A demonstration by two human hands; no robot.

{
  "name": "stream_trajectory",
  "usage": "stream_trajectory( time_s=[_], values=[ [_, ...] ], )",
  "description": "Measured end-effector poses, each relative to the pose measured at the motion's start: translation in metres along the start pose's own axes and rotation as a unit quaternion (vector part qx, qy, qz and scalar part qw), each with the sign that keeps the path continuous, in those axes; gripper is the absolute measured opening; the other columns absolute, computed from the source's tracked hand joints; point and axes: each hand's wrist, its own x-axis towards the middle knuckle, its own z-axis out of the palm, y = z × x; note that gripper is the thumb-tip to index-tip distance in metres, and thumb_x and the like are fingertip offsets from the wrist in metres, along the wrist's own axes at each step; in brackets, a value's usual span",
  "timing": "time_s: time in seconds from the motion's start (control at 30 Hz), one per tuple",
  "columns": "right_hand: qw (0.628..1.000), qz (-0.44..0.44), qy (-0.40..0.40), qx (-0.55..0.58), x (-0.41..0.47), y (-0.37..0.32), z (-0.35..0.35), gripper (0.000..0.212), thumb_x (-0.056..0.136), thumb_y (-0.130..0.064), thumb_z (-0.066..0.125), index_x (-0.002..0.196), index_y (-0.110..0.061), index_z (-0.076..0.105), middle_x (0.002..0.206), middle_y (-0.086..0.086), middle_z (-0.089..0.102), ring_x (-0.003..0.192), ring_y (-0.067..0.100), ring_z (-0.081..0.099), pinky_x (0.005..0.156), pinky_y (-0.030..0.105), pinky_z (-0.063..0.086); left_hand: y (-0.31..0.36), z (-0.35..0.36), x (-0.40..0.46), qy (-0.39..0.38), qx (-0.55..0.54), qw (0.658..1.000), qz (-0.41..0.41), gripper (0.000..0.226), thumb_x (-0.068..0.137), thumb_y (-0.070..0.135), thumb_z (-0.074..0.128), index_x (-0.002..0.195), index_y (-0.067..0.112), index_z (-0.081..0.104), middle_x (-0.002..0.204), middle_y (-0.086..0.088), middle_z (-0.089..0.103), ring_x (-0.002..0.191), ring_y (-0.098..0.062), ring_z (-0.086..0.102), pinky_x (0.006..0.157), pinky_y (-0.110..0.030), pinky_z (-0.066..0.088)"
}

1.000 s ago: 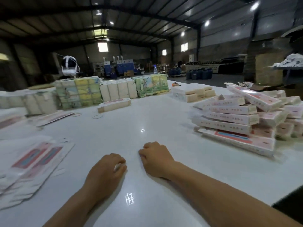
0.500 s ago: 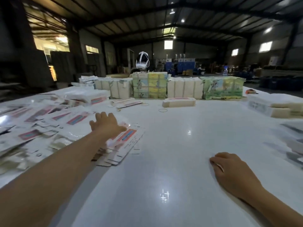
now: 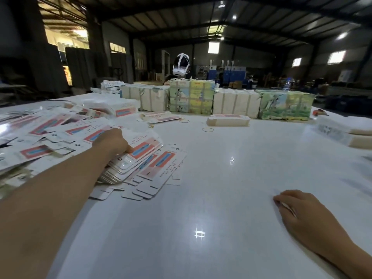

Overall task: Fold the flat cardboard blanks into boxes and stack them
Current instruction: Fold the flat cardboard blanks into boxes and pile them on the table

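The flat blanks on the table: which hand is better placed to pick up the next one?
The left hand. It already rests on the pile of flat blanks, fingers on the top sheet. The right hand lies curled on the bare table, apart from the pile.

Likely a warehouse: steel-truss roof (image 3: 201, 27), bundled stock (image 3: 191, 96).

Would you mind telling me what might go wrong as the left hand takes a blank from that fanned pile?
The left hand lies on a loosely fanned pile of flat blanks, so it may lift several at once. Pulling one could also push the overhanging blanks across the glossy table. The right hand rests apart, steadying nothing.
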Motion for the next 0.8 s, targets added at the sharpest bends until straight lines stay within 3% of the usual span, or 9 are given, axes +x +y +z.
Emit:
stream_trajectory(
  time_s=[0.13, 0.23, 0.37, 0.43, 0.5, 0.53, 0.63, 0.67, 0.8],
  values=[
    [1.0, 0.0, 0.009, 0.008, 0.0, -0.001, 0.0, 0.025, 0.092, -0.018, 0.054, 0.11, -0.02, 0.071, 0.12, -0.006, 0.062, 0.115, 0.02, 0.051, 0.09, 0.028, 0.037, 0.014, -0.001, -0.016, 0.085, 0.034, 0.996, 0.016, 0.039, 0.082, 0.037, 0.068, 0.107, 0.015, 0.049, 0.096, -0.006, 0.058, 0.088, -0.023, 0.055, 0.07, -0.035, 0.045],
    [1.0, -0.005, 0.01, 0.006, 0.0, -0.003, 0.001, 0.025, 0.093, -0.019, 0.053, 0.111, -0.02, 0.07, 0.12, -0.006, 0.062, 0.112, 0.019, 0.052, 0.09, 0.028, 0.039, 0.033, -0.01, -0.031, 0.083, -0.128, 0.985, 0.085, 0.015, 0.088, 0.022, 0.061, 0.098, 0.015, 0.051, 0.092, -0.005, 0.06, 0.08, -0.022, 0.06, 0.066, -0.038, 0.052],
    [1.0, -0.015, -0.011, -0.012, 0.001, -0.004, 0.0, 0.029, 0.096, -0.023, 0.045, 0.118, -0.024, 0.065, 0.124, -0.011, 0.057, 0.113, 0.014, 0.048, 0.09, 0.024, 0.036, 0.072, -0.013, -0.082, -0.044, -0.403, 0.903, 0.146, 0.005, 0.088, 0.014, 0.065, 0.087, 0.013, 0.06, 0.088, -0.008, 0.069, 0.073, -0.025, 0.07, 0.062, -0.039, 0.058],
    [0.999, -0.016, -0.026, -0.009, 0.004, -0.004, 0.0, 0.03, 0.096, -0.022, 0.044, 0.117, -0.024, 0.065, 0.124, -0.009, 0.058, 0.112, 0.015, 0.049, 0.09, 0.023, 0.038, 0.094, -0.003, -0.114, -0.12, -0.421, 0.882, 0.173, 0.003, 0.088, 0.013, 0.064, 0.087, 0.013, 0.061, 0.089, -0.006, 0.071, 0.069, -0.02, 0.071, 0.054, -0.031, 0.056],
    [0.989, 0.05, -0.013, 0.139, 0.006, -0.005, -0.006, 0.029, 0.097, -0.017, 0.044, 0.113, -0.02, 0.068, 0.117, -0.006, 0.063, 0.102, 0.014, 0.056, 0.082, 0.018, 0.044, 0.114, 0.011, -0.143, -0.197, -0.413, 0.868, 0.19, 0.002, 0.089, 0.013, 0.062, 0.091, 0.014, 0.063, 0.089, -0.003, 0.072, 0.069, -0.018, 0.071, 0.053, -0.027, 0.054],
    [0.946, 0.119, 0.002, 0.302, 0.007, -0.005, -0.013, 0.027, 0.097, -0.014, 0.044, 0.108, -0.016, 0.069, 0.108, -0.003, 0.066, 0.091, 0.013, 0.062, 0.07, 0.015, 0.047, 0.122, 0.019, -0.155, -0.232, -0.405, 0.863, 0.193, 0.004, 0.09, 0.013, 0.062, 0.093, 0.014, 0.063, 0.086, 0.0, 0.073, 0.07, -0.018, 0.072, 0.053, -0.026, 0.054],
    [0.693, 0.266, 0.039, 0.669, 0.005, 0.001, -0.035, 0.022, 0.097, -0.021, 0.045, 0.091, -0.008, 0.062, 0.067, 0.008, 0.068, 0.051, 0.021, 0.063, 0.041, 0.022, 0.04, 0.136, 0.042, -0.185, -0.285, -0.372, 0.859, 0.204, 0.007, 0.091, 0.015, 0.061, 0.097, 0.014, 0.063, 0.077, 0.005, 0.074, 0.068, -0.016, 0.072, 0.049, -0.023, 0.053],
    [0.683, 0.27, 0.028, 0.678, 0.003, 0.003, -0.038, 0.025, 0.098, -0.026, 0.046, 0.086, -0.008, 0.059, 0.062, 0.01, 0.067, 0.043, 0.02, 0.059, 0.038, 0.022, 0.039, 0.138, 0.048, -0.192, -0.284, -0.368, 0.86, 0.213, 0.006, 0.091, 0.016, 0.06, 0.097, 0.014, 0.062, 0.077, 0.004, 0.074, 0.068, -0.017, 0.072, 0.049, -0.023, 0.053],
    [0.788, 0.205, 0.008, 0.58, -0.007, -0.002, -0.038, 0.019, 0.096, -0.014, 0.054, 0.078, -0.008, 0.051, 0.069, 0.009, 0.072, 0.042, 0.018, 0.055, 0.04, 0.022, 0.044, 0.138, 0.057, -0.204, -0.184, -0.289, 0.903, 0.26, 0.008, 0.092, 0.029, 0.056, 0.096, 0.023, 0.06, 0.091, 0.004, 0.072, 0.071, -0.014, 0.07, 0.063, -0.029, 0.057]
  ],
)
